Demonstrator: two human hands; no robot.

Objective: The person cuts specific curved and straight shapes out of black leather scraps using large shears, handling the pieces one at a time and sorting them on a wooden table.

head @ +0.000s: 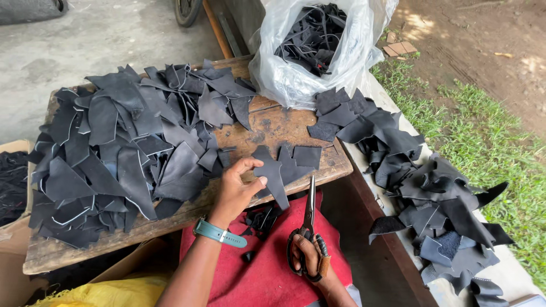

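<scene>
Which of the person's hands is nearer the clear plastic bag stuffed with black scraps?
The left hand. It holds a black leather piece on the wooden table, just below the clear plastic bag. The right hand, gripping scissors, sits lower, over the red cloth.

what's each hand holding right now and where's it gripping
The left hand pinches a black leather scrap at its left edge. The right hand holds scissors by the handle loops, blades pointing up.

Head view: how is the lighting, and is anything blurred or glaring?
Head view: soft, even daylight, sharp throughout; the left hand and right hand with scissors show no motion blur; mild glare on the plastic bag; sun patches on the dirt; black leather scraps lose detail.
</scene>
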